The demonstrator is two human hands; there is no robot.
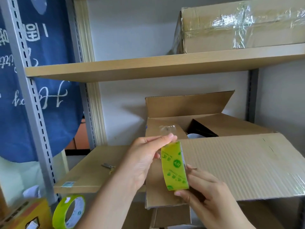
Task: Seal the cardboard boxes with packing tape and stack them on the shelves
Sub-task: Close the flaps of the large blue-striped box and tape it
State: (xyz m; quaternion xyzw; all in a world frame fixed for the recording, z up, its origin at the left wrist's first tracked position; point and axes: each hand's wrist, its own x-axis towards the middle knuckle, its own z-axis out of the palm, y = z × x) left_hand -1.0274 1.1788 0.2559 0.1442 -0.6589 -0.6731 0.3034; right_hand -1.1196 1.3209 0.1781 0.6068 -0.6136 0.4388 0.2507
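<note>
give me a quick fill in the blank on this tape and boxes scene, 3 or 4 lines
1. Both hands hold a roll of tape coloured ____.
2. The box on the upper shelf is already ____ with clear tape.
3. The box behind the hands has its flaps ____.
4. A second roll lies at the lower ____ of the view.

Missing words: yellow-green; sealed; open; left

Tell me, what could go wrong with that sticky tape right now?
The loose tape end pinched by the left hand looks crumpled, so it may stick to itself. The open box juts past the lower shelf edge; pressing on it could tip it. The right hand grips the green tape roll, which might slip while pulling.
</note>
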